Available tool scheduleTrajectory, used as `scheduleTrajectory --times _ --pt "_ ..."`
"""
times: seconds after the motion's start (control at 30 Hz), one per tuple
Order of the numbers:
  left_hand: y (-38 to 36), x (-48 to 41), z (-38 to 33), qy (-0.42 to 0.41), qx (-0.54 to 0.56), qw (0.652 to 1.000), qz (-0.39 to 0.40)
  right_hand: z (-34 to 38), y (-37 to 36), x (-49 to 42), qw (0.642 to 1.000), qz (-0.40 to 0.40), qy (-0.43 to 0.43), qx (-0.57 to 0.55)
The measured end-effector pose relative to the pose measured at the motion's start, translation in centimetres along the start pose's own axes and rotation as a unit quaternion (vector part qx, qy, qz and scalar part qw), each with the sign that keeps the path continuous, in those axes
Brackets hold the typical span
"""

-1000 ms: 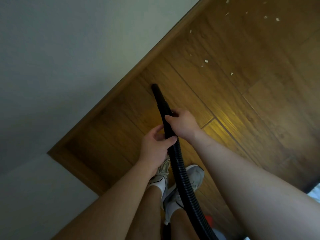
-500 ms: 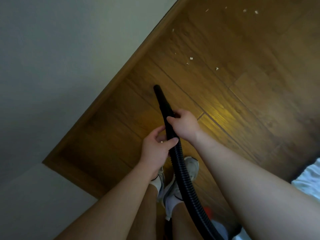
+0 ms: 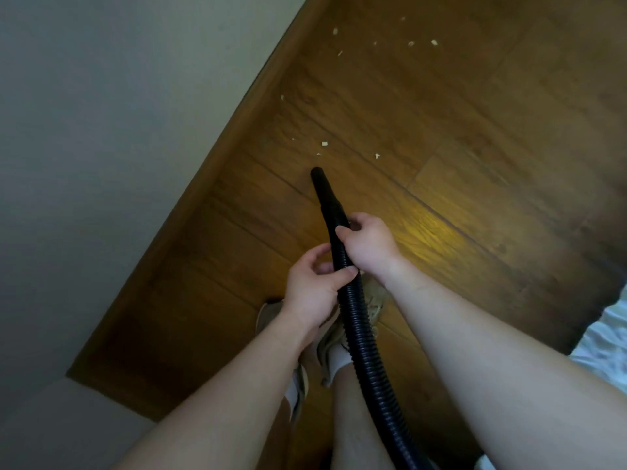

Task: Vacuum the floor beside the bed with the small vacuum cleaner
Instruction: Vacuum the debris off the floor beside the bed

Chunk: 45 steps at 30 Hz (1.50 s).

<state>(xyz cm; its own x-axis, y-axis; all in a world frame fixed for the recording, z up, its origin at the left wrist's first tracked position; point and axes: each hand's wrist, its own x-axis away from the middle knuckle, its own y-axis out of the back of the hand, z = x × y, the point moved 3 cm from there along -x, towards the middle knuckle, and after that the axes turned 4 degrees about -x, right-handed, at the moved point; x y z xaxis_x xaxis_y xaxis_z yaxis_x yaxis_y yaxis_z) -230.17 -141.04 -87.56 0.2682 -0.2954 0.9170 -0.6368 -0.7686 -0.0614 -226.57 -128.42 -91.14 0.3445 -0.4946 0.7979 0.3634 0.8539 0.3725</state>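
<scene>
A black ribbed vacuum hose (image 3: 364, 337) runs up from the bottom of the view and ends in a smooth black nozzle (image 3: 322, 186) that points at the wooden floor (image 3: 458, 147). My right hand (image 3: 368, 244) grips the hose just behind the nozzle. My left hand (image 3: 314, 283) holds the hose a little lower, fingers wrapped around it. Small pale scraps (image 3: 324, 143) lie on the floor just beyond the nozzle tip, and more scraps (image 3: 410, 43) lie farther up. The vacuum's body is not in view.
A pale wall (image 3: 118, 130) with a wooden skirting board (image 3: 217, 157) runs diagonally on the left. My feet in light sneakers (image 3: 373, 307) stand under the hose. White bedding (image 3: 607, 344) shows at the right edge.
The view has shifted forward along the floor, so the scraps now lie closer to the nozzle tip. Both hands keep the same grip on the hose.
</scene>
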Motion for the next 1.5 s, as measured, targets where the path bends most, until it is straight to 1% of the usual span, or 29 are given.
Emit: scheduleTrajectory --times 0.33,0.63,0.83,0.93,1.07,1.27,1.5 --pt "-3.6 -2.0 -3.1 0.004 -0.003 1.000 -0.021 0.5 3.4 -3.3 1.000 0.024 -0.009 -0.011" --pt "-6.4 -3.3 -4.3 0.018 -0.010 1.000 -0.012 -0.4 6.2 -5.3 0.998 0.043 -0.026 -0.032" --pt "-6.4 -4.0 -4.0 0.005 -0.038 0.997 -0.060 -0.1 5.7 -6.0 0.996 0.071 -0.023 -0.039" --pt "-6.2 -3.9 -4.0 0.008 -0.035 0.997 -0.067 0.2 5.4 -6.0 0.995 0.076 -0.027 -0.059" --pt "-6.3 -3.9 -4.2 0.009 -0.042 0.998 -0.055 -0.1 5.7 -5.6 0.995 0.070 -0.032 -0.068" --pt "-8.0 -3.3 -3.9 0.026 -0.065 0.997 -0.022 -1.6 7.6 -4.6 0.995 0.030 -0.060 -0.073" --pt "-10.2 -2.6 -3.4 0.037 -0.095 0.995 0.019 -3.9 9.6 -3.5 0.992 0.007 -0.091 -0.084"
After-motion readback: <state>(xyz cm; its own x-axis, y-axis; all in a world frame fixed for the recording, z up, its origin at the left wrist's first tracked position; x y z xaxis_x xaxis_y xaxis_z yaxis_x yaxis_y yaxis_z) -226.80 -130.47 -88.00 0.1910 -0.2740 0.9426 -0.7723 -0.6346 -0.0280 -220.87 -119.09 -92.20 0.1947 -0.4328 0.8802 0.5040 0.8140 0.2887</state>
